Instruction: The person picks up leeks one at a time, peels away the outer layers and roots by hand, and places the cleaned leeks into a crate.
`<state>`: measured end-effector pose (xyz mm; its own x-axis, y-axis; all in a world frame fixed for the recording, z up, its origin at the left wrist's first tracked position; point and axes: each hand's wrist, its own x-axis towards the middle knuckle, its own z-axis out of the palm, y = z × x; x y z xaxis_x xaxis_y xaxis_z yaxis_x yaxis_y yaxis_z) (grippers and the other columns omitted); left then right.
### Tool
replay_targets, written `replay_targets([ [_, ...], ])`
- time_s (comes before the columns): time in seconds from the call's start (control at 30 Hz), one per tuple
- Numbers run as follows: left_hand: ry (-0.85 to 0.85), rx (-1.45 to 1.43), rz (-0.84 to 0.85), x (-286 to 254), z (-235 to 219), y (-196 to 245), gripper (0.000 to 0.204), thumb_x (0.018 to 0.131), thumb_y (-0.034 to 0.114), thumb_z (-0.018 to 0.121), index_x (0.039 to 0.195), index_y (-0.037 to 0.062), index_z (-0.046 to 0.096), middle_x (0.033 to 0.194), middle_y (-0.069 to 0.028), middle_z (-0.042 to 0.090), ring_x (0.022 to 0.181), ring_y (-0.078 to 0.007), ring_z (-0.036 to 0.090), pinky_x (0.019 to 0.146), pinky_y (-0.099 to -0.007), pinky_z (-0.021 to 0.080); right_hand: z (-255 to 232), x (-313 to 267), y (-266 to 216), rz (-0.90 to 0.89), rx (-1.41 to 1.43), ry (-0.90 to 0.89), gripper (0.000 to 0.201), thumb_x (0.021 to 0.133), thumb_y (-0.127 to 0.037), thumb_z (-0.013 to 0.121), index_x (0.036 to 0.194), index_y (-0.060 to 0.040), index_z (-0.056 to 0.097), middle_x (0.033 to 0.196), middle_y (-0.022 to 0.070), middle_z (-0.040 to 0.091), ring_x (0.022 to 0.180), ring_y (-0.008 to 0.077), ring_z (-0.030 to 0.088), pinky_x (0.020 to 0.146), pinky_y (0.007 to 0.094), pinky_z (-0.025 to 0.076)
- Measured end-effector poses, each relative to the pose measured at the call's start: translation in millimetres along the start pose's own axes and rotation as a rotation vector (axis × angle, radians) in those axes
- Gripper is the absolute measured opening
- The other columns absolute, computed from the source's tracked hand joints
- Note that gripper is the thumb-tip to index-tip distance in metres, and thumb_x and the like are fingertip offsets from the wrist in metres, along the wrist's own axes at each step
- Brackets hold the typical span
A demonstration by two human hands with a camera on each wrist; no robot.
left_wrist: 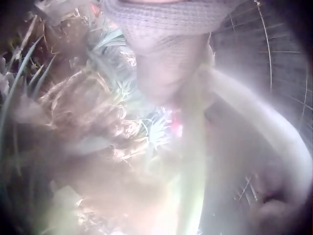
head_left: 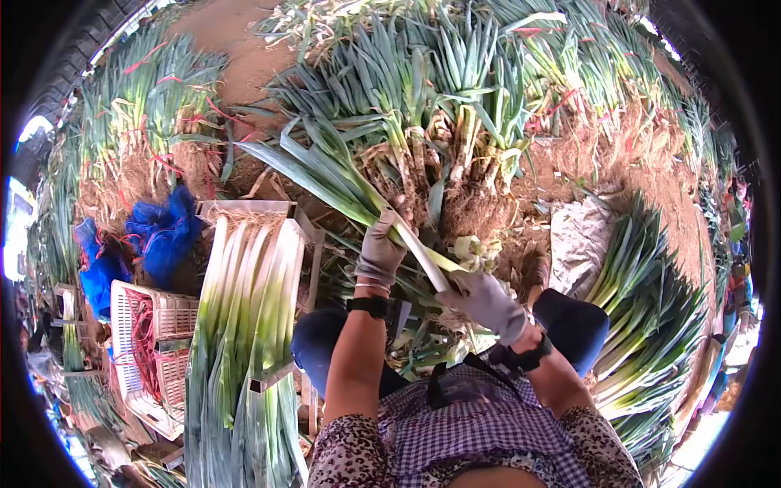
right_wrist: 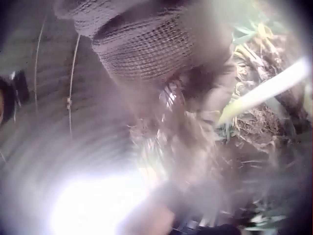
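Note:
My gloved left hand (head_left: pixel 381 248) grips a leek (head_left: pixel 342 175) around its stem, with the green leaves pointing up and left and the white end slanting down to the right. A pale yellow-green outer leaf (head_left: pixel 435 257) stands away from the white stem. At its far end, my gloved right hand (head_left: pixel 486 302) pinches this leaf, close beside the stem's lower end. In the left wrist view, the pale stem (left_wrist: pixel 259 105) and a greenish strip (left_wrist: pixel 193 166) spread apart below the glove. The right wrist view is blurred around the fingers of the right glove (right_wrist: pixel 146 49).
Trimmed leeks (head_left: pixel 244 301) lie in a wooden frame (head_left: pixel 303 221) at left, beside a white basket (head_left: pixel 122 342) with red ties and blue netting (head_left: pixel 163 228). Untrimmed leeks (head_left: pixel 480 171) with roots stand ahead. More leeks (head_left: pixel 651 317) lie at right by a pale sheet (head_left: pixel 578 240).

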<state>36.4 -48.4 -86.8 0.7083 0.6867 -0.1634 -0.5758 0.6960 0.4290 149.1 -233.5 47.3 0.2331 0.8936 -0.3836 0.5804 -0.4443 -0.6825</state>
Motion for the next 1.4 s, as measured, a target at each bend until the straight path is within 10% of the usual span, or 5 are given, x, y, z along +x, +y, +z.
replay_targets([
  [0.37,0.333,-0.189,0.293,12,26,42,0.01,0.091,0.01,0.061,0.098,0.0042,0.057,0.099,-0.0083,0.064,0.097,-0.0246,0.064,0.092,-0.0416,0.055,-57,-54,195,0.038,0.235,0.494,0.027,0.083,-0.011,0.071,0.107,-0.0016,0.066,0.089,0.0095,0.069,0.075,0.0168,0.062,0.071,0.0301,0.052],
  [0.77,0.034,-0.106,0.443,-37,143,42,0.009,0.092,0.01,0.059,0.093,0.0009,0.06,0.092,-0.0125,0.066,0.093,-0.0272,0.066,0.091,-0.0431,0.057,-15,-39,109,-0.482,0.668,-0.027,0.034,0.097,-0.011,0.053,0.129,0.0003,0.055,0.117,0.012,0.066,0.097,0.0179,0.067,0.081,0.0285,0.056],
  [1.07,0.05,0.055,0.516,-81,196,72,0.007,0.092,0.011,0.061,0.092,0.0054,0.057,0.091,-0.0088,0.065,0.092,-0.0227,0.065,0.078,-0.0385,0.059,-44,-52,49,-0.497,0.949,0.076,0.1,0.08,-0.054,0.07,0.148,0.0018,0.022,0.149,0.0271,0.032,0.138,0.0321,0.034,0.113,0.0402,0.031],
  [1.37,-0.56,0.914,-0.051,-164,294,-35,0.02,0.091,0.022,0.065,0.093,0.0024,0.065,0.092,-0.0063,0.066,0.088,-0.015,0.061,0.082,-0.0308,0.048,-159,-83,16,-0.966,1.251,0.791,0.049,0.087,-0.039,0.063,0.122,-0.0063,0.056,0.1,0.0097,0.065,0.091,0.0256,0.063,0.084,0.0401,0.052],
  [1.4,-0.653,1.065,0.451,-166,286,-46,0.021,0.086,0.019,0.07,0.096,0.0019,0.065,0.093,-0.0063,0.066,0.091,-0.017,0.061,0.084,-0.0322,0.048,-176,-95,42,-0.87,1.242,0.832,0.049,0.086,-0.041,0.064,0.119,-0.0052,0.058,0.103,0.0101,0.065,0.095,0.0254,0.063,0.088,0.0423,0.051],
])
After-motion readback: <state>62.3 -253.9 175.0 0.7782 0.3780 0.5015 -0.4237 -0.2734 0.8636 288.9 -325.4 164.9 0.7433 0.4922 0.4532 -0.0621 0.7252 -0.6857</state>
